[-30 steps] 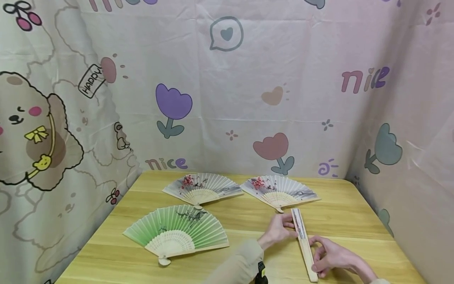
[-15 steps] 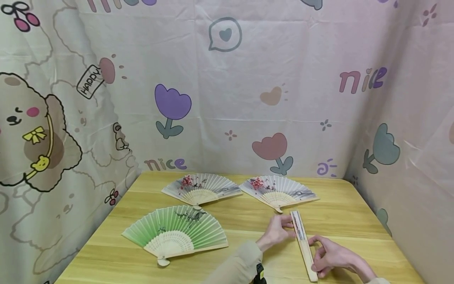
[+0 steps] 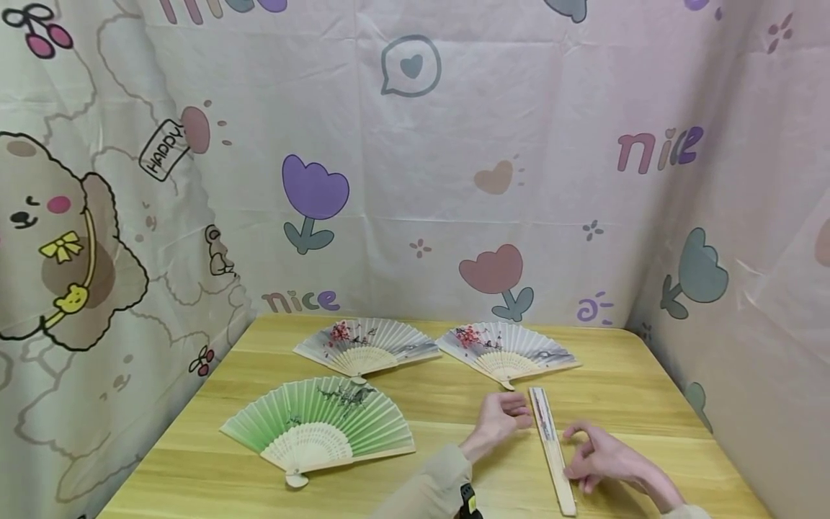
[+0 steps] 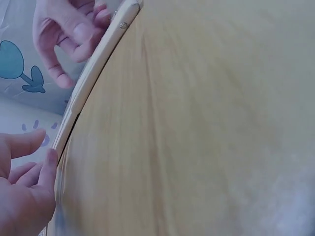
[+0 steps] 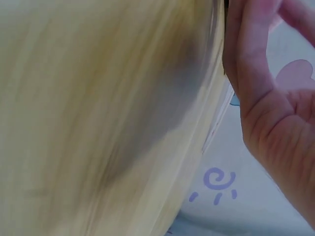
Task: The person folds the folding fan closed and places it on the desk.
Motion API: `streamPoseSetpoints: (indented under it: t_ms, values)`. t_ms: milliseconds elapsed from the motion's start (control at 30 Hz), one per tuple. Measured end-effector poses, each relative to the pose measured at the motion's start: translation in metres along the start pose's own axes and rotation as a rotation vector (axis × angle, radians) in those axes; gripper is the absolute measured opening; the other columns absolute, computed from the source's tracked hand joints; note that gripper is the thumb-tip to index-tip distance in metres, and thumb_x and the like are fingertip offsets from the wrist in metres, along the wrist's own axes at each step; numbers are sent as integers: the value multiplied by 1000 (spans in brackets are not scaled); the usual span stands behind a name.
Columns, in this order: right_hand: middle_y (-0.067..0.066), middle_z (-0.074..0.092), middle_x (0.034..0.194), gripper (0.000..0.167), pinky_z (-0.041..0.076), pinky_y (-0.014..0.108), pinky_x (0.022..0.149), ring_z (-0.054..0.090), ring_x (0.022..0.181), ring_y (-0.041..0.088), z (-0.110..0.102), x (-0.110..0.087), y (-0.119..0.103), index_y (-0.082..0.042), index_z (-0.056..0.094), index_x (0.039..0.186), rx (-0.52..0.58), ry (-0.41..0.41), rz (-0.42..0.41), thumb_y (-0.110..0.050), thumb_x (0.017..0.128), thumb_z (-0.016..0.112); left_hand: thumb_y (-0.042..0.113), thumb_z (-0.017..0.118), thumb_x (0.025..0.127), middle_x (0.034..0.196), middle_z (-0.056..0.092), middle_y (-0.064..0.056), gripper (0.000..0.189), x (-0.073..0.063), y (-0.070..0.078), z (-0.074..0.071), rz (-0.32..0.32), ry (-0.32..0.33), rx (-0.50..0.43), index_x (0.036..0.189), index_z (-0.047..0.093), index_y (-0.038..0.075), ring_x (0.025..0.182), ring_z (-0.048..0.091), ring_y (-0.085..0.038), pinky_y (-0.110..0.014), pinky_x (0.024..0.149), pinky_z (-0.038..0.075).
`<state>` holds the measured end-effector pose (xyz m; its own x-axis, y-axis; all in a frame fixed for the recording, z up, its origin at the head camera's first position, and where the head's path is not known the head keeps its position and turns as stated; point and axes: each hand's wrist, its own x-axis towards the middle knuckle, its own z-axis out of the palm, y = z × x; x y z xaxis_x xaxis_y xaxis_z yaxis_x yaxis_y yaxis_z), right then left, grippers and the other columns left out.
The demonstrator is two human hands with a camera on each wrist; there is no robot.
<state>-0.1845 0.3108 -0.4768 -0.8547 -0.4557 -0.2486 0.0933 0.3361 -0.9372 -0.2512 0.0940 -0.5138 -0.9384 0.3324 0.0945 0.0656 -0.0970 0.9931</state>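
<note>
A folded hand fan (image 3: 552, 450) with pale wooden ribs and a strip of printed cloth lies on the table, slanting slightly. To its left is my left hand (image 3: 498, 419), fingers relaxed and fingertips close to the cloth end. My right hand (image 3: 601, 460) is on the other side, its fingers loosely bent and the thumb tip near the rib end. The left wrist view shows the fan's riveted end (image 4: 123, 24) beside the right hand (image 4: 74, 29). Neither hand grips the fan. In the right wrist view the right hand (image 5: 275, 113) covers part of the fan.
A spread green fan (image 3: 318, 432) lies at the front left of the wooden table (image 3: 194, 476). Two spread grey-white fans with red blossoms, a left one (image 3: 366, 347) and a right one (image 3: 509, 349), lie at the back. A printed cloth (image 3: 415, 158) hangs behind the table.
Both hands have let go of the folded fan and drawn slightly away from its sides. The fan stays on the table; the whole head view has shifted a little.
</note>
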Motion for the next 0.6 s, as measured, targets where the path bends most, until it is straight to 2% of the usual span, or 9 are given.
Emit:
streamPoseSetpoints:
  t_ms: [133,267,400,500,600]
  values:
    - [8,67,81,67,62,24,55,66,65,15,0,9,-6,18,25,132,-25,154,-12,-7,90,71,-15,72,79,115,70,-32,44,-2,0,-2,-22,60,-67,122,61,-17,104,73,-35,-30,90,66]
    - [11,67,93,69,65,26,66,69,75,15,2,20,-11,18,22,140,24,328,-20,-4,92,67,-7,73,82,115,71,-29,39,-2,1,-5,-29,123,-85,120,64,-14,104,73,-30,-29,91,66]
    - [13,66,108,72,66,25,84,71,89,12,2,32,-17,15,15,147,202,427,-26,0,95,61,-3,75,83,114,73,-26,38,0,1,-9,-41,201,-127,119,66,-11,102,74,-27,-25,89,66]
    - [10,65,112,74,63,23,95,70,96,10,2,39,-20,13,6,151,358,446,-48,2,98,56,-1,76,84,114,73,-24,37,2,1,-13,-57,253,-186,119,67,-10,101,75,-24,-25,88,66]
    - [5,66,112,75,61,22,99,69,99,8,0,46,-22,11,0,153,475,465,-62,2,100,52,1,76,84,114,73,-23,39,4,0,-17,-70,289,-233,120,66,-10,98,74,-20,-24,87,66]
